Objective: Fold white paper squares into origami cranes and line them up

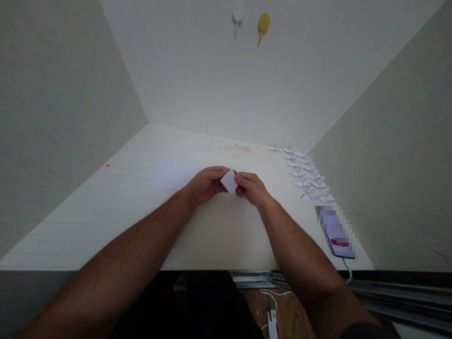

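Note:
Between my two hands, above the middle of the table, is a small folded square of white paper (230, 181), turned like a diamond. My left hand (211, 182) grips its left edge, the thumb and fingers partly hidden behind the hand. From the right, my right hand (250, 187) pinches the other corner between thumb and curled fingers. Left of my left hand, sheets of white paper (173, 173) lie flat on the table. Several folded white paper cranes (306, 171) stand in rows at the right, apart from both hands.
The white table (226, 235) has walls on three sides. A phone (335, 230), blurred in part, lies near the right edge with a cable (348, 272) hanging down. A small orange spot (108, 165) is at left. Two hooks, one yellow (263, 22), are on the back wall.

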A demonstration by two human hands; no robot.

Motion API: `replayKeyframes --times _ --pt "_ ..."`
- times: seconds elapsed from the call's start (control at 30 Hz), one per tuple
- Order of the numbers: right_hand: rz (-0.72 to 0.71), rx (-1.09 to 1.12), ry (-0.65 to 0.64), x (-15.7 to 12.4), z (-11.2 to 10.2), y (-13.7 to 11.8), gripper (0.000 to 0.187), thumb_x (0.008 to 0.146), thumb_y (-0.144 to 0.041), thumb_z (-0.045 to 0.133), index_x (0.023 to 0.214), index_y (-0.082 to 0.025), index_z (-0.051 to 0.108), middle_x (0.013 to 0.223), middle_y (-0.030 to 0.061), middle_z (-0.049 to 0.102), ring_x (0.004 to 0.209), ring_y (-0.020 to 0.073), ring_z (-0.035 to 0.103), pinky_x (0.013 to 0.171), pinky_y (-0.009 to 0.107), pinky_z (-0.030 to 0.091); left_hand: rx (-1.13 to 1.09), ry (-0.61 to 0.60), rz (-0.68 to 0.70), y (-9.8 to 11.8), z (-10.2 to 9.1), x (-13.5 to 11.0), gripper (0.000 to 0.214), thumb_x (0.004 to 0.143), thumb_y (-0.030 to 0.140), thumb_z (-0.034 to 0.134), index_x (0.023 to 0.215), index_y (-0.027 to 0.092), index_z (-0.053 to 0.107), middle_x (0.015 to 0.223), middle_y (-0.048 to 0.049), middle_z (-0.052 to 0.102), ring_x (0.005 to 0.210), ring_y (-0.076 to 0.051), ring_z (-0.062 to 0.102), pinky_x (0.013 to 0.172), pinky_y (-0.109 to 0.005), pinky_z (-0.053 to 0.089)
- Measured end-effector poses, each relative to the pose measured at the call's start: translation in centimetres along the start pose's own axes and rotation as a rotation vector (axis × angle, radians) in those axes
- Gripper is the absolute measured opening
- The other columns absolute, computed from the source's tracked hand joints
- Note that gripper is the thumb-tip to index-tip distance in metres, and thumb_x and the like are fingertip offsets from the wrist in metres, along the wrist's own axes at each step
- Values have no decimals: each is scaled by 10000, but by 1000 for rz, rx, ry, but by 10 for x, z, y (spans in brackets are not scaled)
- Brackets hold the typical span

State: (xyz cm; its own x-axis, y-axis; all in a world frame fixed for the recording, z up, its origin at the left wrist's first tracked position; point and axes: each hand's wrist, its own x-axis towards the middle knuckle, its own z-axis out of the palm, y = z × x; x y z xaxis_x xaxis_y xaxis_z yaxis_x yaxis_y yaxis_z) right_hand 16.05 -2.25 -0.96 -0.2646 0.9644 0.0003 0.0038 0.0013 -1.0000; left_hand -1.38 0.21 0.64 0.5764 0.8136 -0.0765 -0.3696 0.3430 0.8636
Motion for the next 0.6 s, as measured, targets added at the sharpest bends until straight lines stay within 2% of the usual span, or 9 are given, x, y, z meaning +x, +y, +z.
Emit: replayKeyframes --times 0.17,0.4,0.5,0.6 --pt "7 16 -2 1 -2 4 477 735 -663 629 658 -201 540 479 -53 482 410 80 385 429 218 277 31 -38 11 0 1 -1 295 733 385 700 868 124 712 820 -120 700 726 -207 651 695 -359 530" --pt "-5 43 -2 1 -2 4 449 758 -625 624 643 -199 539 487 -48 491 418 86 422 433 220 294 -9 -19 29 2 4 -3 250 667 278 726 852 110 731 789 -109 709 700 -193 653 673 -340 519" --pt "-9 45 3 3 -2 5 437 773 -615 604 656 -199 543 500 -49 483 421 90 420 425 224 297 46 96 68 0 6 -1 222 619 223 733 815 119 728 733 -79 702 647 -175 637 641 -330 513" --pt "-5 -72 51 3 0 5 443 803 -625 555 672 -202 538 510 -54 461 440 92 408 437 224 307 163 251 119 -4 5 4 161 597 181 703 754 143 716 621 -30 659 555 -140 589 567 -285 475"
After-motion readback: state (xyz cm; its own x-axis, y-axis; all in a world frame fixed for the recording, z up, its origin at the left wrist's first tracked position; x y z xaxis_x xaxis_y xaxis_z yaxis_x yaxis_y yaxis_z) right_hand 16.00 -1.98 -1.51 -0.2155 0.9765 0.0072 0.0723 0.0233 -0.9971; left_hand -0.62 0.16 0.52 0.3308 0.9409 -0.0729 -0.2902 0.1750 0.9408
